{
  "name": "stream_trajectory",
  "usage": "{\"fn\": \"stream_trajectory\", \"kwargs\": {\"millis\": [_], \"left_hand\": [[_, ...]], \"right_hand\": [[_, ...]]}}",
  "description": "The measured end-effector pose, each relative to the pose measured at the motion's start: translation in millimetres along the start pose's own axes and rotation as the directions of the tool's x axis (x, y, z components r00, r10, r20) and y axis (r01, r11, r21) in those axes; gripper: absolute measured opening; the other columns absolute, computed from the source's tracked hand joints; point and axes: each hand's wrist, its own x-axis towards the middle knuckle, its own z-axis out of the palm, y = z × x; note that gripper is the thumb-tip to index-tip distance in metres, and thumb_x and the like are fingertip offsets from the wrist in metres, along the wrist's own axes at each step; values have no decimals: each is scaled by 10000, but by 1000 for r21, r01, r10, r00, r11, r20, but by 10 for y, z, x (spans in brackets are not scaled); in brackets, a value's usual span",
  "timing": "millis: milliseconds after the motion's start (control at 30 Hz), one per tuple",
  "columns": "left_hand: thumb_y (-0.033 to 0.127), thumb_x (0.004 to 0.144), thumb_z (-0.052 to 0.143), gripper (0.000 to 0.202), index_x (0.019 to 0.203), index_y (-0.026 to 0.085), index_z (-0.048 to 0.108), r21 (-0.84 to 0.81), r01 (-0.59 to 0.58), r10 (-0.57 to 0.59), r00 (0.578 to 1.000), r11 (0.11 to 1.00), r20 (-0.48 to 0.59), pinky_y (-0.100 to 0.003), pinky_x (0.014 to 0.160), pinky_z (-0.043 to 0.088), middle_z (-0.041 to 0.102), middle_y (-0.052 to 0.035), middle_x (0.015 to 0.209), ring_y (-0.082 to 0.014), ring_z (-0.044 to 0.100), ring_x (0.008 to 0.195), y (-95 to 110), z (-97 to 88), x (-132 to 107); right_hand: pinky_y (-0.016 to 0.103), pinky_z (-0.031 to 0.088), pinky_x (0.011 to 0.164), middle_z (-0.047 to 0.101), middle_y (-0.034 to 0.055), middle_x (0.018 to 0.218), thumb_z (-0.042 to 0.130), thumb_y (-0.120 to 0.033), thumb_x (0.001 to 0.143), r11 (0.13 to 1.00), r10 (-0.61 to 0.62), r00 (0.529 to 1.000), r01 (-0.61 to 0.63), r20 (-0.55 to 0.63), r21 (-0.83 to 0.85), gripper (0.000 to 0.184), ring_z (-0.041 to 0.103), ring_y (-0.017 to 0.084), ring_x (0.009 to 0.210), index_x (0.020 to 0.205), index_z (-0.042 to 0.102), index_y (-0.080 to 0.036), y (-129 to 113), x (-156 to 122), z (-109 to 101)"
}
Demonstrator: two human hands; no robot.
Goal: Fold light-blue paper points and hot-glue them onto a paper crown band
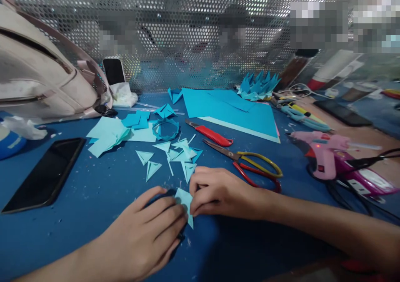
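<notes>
Your left hand lies palm down, loosely open with fingers slightly bent, its fingertips on a small piece of pale blue paper. Your right hand is curled, thumb and fingers closed on the paper's right edge, so the piece sits between both hands on the blue counter. Just beyond them lie folded paper triangles. Past your right hand's knuckles are the scissors, then the red cutter. Well left of your left hand lies a black phone.
</notes>
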Motion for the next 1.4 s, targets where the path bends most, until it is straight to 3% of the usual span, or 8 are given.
{"fn": "stream_trajectory", "kwargs": {"millis": [100, 300, 500, 633, 833, 967, 1400], "left_hand": [[260, 959, 552, 248, 1151, 157, 671, 0, -27, 27, 999, 1000, 33, -350, 1115, 274, 725, -8, 1099, -169, 608, 1012, -1, 6, 21], [303, 972, 549, 249, 1158, 192, 672, 5, -21, 21, 998, 1000, 63, -342, 1080, 302, 732, 27, 1075, -157, 614, 987, -5, 11, 43], [286, 979, 531, 247, 1169, 228, 679, 3, -13, 13, 997, 1000, 81, -344, 1149, 199, 742, 46, 1050, -158, 603, 1000, -14, 28, 39], [274, 1002, 492, 248, 1139, 222, 693, -7, -12, 12, 998, 1000, 68, -335, 1163, 187, 750, 44, 1036, -148, 607, 998, -18, 30, 45], [274, 1011, 467, 286, 1204, 194, 661, 26, -5, 3, 995, 1000, 97, -340, 1091, 287, 740, 20, 1021, -153, 603, 989, -13, 28, 78], [307, 998, 487, 315, 1248, 193, 639, 42, -16, 10, 988, 999, 151, -366, 1106, 231, 732, 15, 1029, -172, 583, 984, -11, 43, 93], [308, 982, 514, 313, 1232, 185, 655, 32, -13, 8, 991, 999, 130, -371, 1155, 156, 730, 9, 993, -174, 571, 983, -8, 52, 94]], "right_hand": [[239, 387, 743, 615, 29, 931, 650, -310, 908, 1000, -1, 1000, 1, 30, -7, 135, 538, 137, 882, 877, 757, -235, 72, 11, -51], [237, 389, 804, 620, 27, 919, 619, -286, 930, 990, -2, 995, -12, 101, 141, 148, 552, 136, 938, 898, 741, -208, 247, 52, -113], [248, 369, 771, 606, 14, 899, 624, -324, 926, 989, 116, 978, -130, 173, 70, 147, 531, 145, 902, 886, 683, -195, 189, 98, -97], [258, 355, 739, 585, 5, 880, 638, -320, 917, 983, 184, 969, -186, 167, -5, 142, 516, 150, 873, 867, 654, -188, 117, 119, -70], [278, 365, 762, 582, 20, 895, 627, -280, 925, 978, 206, 966, -199, 153, -57, 107, 509, 170, 879, 880, 653, -186, 67, 114, -50], [281, 369, 768, 576, 19, 881, 638, -252, 913, 978, 207, 969, -200, 134, -67, 74, 507, 174, 878, 874, 648, -189, 50, 105, -38], [287, 364, 785, 577, 10, 872, 661, -211, 888, 966, 255, 960, -247, 113, -79, 50, 500, 169, 868, 855, 633, -185, 5, 91, -13]]}}
